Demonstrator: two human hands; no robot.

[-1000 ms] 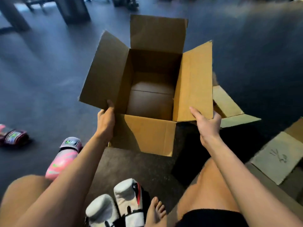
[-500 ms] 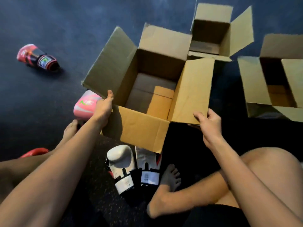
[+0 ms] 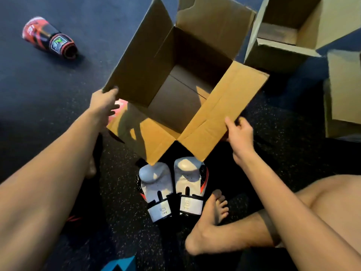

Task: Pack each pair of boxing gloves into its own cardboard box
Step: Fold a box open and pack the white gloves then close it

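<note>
The left hand (image 3: 104, 106) grips and the right hand (image 3: 239, 132) pinches the open cardboard box's (image 3: 195, 47) side flaps, while the white boxing gloves (image 3: 156, 184) lie on the floor (image 3: 58, 94) at its near corner, cuffs toward the person, nearer the right hand.

1. The scene is dim; the floor (image 3: 48, 90) around the cardboard box (image 3: 224, 106) reads dark blue-black.
2. Warm light strikes the box's near and right flaps; its inside is shadowed but for one bright patch.
3. The left hand (image 3: 104, 103) casts a dark shadow across the near flap.
4. The white gloves (image 3: 156, 182) beside the box's near flap carry soft highlights.
5. Wide-angle bending stretches the frame's edges; detail is soft throughout.
</note>
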